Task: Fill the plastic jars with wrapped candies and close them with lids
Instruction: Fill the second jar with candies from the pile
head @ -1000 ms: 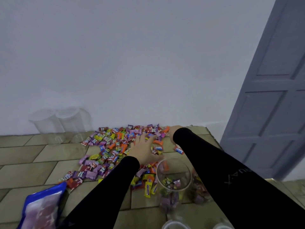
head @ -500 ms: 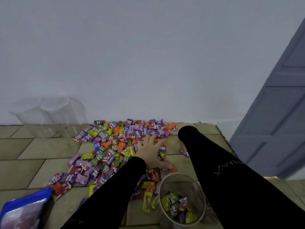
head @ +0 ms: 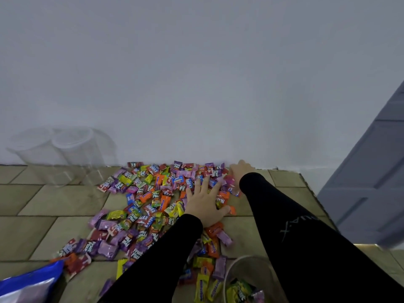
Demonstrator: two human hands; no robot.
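A wide pile of wrapped candies [head: 150, 200] in many colours lies on the tiled floor against the wall. My left hand [head: 206, 203] lies flat on the right part of the pile, fingers spread. My right hand [head: 240, 170] reaches to the pile's far right corner by the wall, its fingers mostly hidden behind my sleeve. A clear plastic jar [head: 247, 278] stands open at the bottom edge, below my arms, with a few candies inside. Two empty clear jars [head: 65, 154] stand by the wall at the left.
A blue candy bag [head: 28, 285] lies at the bottom left corner. A grey door [head: 376, 182] stands at the right. The white wall closes off the far side.
The view has tilted up, so the jar with candies has slid toward the bottom edge. My right hand has reached farther toward the wall. My left hand stays flat on the pile.
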